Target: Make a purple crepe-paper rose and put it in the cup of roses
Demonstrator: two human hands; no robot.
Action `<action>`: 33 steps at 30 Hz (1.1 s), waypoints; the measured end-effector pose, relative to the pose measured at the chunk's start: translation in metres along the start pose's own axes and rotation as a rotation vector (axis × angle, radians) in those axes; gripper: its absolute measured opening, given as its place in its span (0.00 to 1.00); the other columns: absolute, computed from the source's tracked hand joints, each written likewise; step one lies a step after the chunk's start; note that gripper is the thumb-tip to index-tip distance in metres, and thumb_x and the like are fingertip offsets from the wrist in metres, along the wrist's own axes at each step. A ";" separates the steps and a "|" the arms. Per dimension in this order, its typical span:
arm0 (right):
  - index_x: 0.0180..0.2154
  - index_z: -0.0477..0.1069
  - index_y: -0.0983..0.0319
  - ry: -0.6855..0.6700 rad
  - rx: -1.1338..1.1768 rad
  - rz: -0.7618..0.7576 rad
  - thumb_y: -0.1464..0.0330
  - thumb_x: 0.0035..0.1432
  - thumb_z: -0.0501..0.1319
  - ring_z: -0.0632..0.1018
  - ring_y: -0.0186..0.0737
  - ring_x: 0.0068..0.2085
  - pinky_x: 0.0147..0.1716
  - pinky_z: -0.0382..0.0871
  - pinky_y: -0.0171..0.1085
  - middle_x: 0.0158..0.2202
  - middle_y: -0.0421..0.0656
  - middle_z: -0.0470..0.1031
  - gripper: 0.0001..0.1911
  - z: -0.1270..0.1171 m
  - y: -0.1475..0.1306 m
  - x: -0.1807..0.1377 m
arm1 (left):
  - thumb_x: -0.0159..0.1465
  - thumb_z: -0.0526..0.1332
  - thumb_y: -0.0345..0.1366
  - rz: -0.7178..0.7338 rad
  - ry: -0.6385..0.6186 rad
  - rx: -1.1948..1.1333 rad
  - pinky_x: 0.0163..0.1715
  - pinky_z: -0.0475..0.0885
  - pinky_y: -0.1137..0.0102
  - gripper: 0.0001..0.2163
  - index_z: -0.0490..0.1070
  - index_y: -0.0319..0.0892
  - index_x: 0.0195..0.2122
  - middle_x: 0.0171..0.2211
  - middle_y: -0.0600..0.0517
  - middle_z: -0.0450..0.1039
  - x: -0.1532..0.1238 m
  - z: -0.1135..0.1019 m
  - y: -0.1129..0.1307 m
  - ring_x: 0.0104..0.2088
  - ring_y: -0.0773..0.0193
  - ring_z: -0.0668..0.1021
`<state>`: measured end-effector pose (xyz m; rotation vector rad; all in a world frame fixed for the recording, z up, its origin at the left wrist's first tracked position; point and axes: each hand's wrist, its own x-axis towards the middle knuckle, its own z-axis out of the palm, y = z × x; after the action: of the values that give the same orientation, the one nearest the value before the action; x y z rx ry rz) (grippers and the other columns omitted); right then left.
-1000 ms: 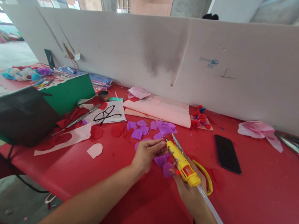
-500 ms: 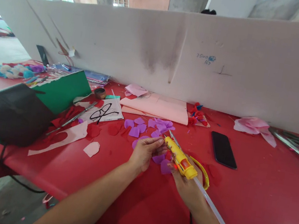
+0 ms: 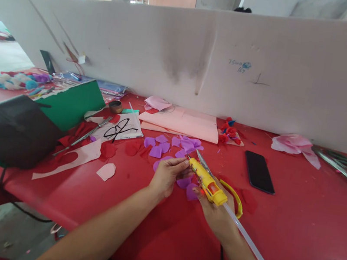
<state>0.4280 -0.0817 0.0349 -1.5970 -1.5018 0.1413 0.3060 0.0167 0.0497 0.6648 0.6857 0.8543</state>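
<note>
My right hand (image 3: 214, 206) is closed round a yellow hot glue gun (image 3: 206, 181), from whose back a long clear glue stick (image 3: 256, 253) sticks out. A pair of scissors with yellow handles (image 3: 235, 197) lies under the gun, partly hidden by that hand; whether the hand also grips them I cannot tell. My left hand (image 3: 168, 175) pinches something at the gun's nozzle, too small and covered to make out. Purple petals (image 3: 156, 151) lie spread beyond and beneath both hands. Red petals (image 3: 132, 148) and a pale pink petal (image 3: 106, 171) rest to the left.
A black phone (image 3: 259, 172) lies to the right on the red table (image 3: 301, 238). Folded pink sheets (image 3: 181, 122), red flowers (image 3: 230, 132) and black glasses (image 3: 121, 129) lie further back. At left stands a green box (image 3: 72, 105); a white partition (image 3: 133, 49) rises behind.
Both hands keep nearly the same pose, with the glue gun's tip still at the left fingertips. The view has shifted very slightly.
</note>
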 end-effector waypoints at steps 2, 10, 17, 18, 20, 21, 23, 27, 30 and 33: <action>0.33 0.70 0.59 0.015 -0.017 -0.017 0.59 0.57 0.60 0.77 0.45 0.35 0.33 0.71 0.41 0.33 0.45 0.76 0.10 -0.001 -0.002 0.000 | 0.44 0.72 0.36 -0.001 0.009 0.006 0.33 0.73 0.70 0.12 0.78 0.36 0.29 0.26 0.49 0.77 0.000 0.000 0.000 0.25 0.67 0.77; 0.33 0.69 0.59 0.036 -0.067 -0.012 0.58 0.59 0.58 0.76 0.44 0.33 0.32 0.70 0.40 0.31 0.45 0.75 0.12 -0.003 -0.002 0.003 | 0.45 0.72 0.34 -0.015 0.010 -0.002 0.34 0.73 0.69 0.12 0.78 0.36 0.31 0.27 0.48 0.78 -0.001 0.001 0.000 0.26 0.66 0.78; 0.34 0.70 0.59 0.013 -0.034 -0.003 0.60 0.57 0.60 0.77 0.46 0.36 0.35 0.70 0.41 0.33 0.44 0.76 0.09 0.000 0.003 -0.001 | 0.43 0.73 0.35 -0.007 0.025 0.004 0.33 0.73 0.71 0.13 0.78 0.36 0.29 0.26 0.48 0.77 0.000 0.001 0.001 0.25 0.67 0.78; 0.35 0.70 0.59 0.009 -0.038 -0.001 0.60 0.57 0.60 0.77 0.46 0.36 0.35 0.70 0.41 0.33 0.45 0.76 0.09 0.000 0.003 -0.001 | 0.43 0.73 0.35 -0.006 0.026 0.006 0.33 0.73 0.71 0.13 0.78 0.36 0.29 0.26 0.48 0.77 0.000 0.001 0.001 0.25 0.67 0.78; 0.35 0.70 0.59 0.002 -0.050 -0.003 0.60 0.58 0.60 0.77 0.47 0.36 0.35 0.70 0.42 0.33 0.45 0.76 0.09 0.000 0.002 0.000 | 0.43 0.73 0.35 -0.006 0.026 0.007 0.33 0.73 0.71 0.13 0.78 0.36 0.29 0.26 0.49 0.77 0.000 0.001 0.000 0.25 0.67 0.77; 0.35 0.70 0.59 0.003 -0.056 -0.006 0.59 0.57 0.60 0.77 0.47 0.36 0.35 0.70 0.42 0.34 0.45 0.76 0.10 -0.001 0.002 0.000 | 0.44 0.73 0.36 -0.006 0.024 0.005 0.33 0.73 0.71 0.13 0.78 0.36 0.29 0.26 0.49 0.77 0.000 0.001 0.000 0.25 0.67 0.77; 0.35 0.70 0.59 0.002 -0.063 -0.012 0.58 0.57 0.60 0.77 0.47 0.35 0.34 0.70 0.42 0.33 0.45 0.76 0.10 -0.001 0.002 0.001 | 0.43 0.73 0.35 -0.005 0.024 0.000 0.33 0.73 0.70 0.13 0.78 0.36 0.29 0.25 0.49 0.77 0.000 0.002 0.001 0.25 0.67 0.77; 0.34 0.70 0.58 -0.003 -0.060 -0.005 0.57 0.58 0.59 0.77 0.46 0.34 0.33 0.71 0.41 0.32 0.44 0.76 0.11 -0.001 0.001 0.001 | 0.42 0.73 0.36 0.004 0.038 0.003 0.34 0.73 0.69 0.13 0.78 0.36 0.29 0.25 0.49 0.77 -0.001 0.002 0.002 0.25 0.66 0.77; 0.34 0.70 0.59 0.015 -0.061 -0.011 0.58 0.58 0.59 0.77 0.45 0.35 0.33 0.70 0.40 0.32 0.44 0.76 0.11 -0.002 -0.001 0.001 | 0.43 0.73 0.37 0.007 0.025 0.019 0.35 0.73 0.69 0.14 0.78 0.36 0.30 0.26 0.48 0.77 0.000 0.001 0.001 0.25 0.66 0.77; 0.32 0.70 0.59 0.029 -0.070 -0.011 0.58 0.58 0.59 0.76 0.44 0.33 0.32 0.69 0.39 0.31 0.44 0.75 0.11 -0.004 -0.002 0.002 | 0.44 0.72 0.36 0.007 0.016 0.024 0.34 0.73 0.70 0.14 0.78 0.36 0.31 0.26 0.49 0.78 0.001 0.001 0.001 0.25 0.67 0.77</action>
<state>0.4292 -0.0819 0.0395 -1.6386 -1.5080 0.0599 0.3066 0.0173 0.0503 0.6827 0.7097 0.8597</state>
